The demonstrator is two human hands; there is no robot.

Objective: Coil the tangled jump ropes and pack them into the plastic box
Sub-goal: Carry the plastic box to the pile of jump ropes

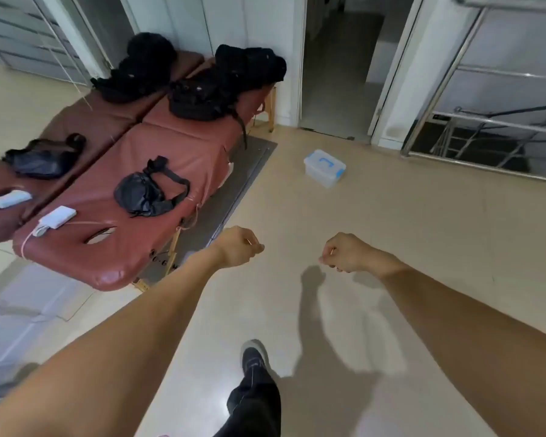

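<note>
Nearest, a dark-trousered leg and black shoe stand on the pale glossy floor. Both bare arms reach forward over it. The left hand and right hand are held apart with fingers curled; each grip seems to pinch something thin, perhaps a cord, though blur hides it. Left of the arms, two reddish-brown padded massage beds carry black bags and white chargers, their rounded edge close to the left forearm. Farther on, well apart, the clear plastic box with blue latches sits lidded on open floor before a doorway.
</note>
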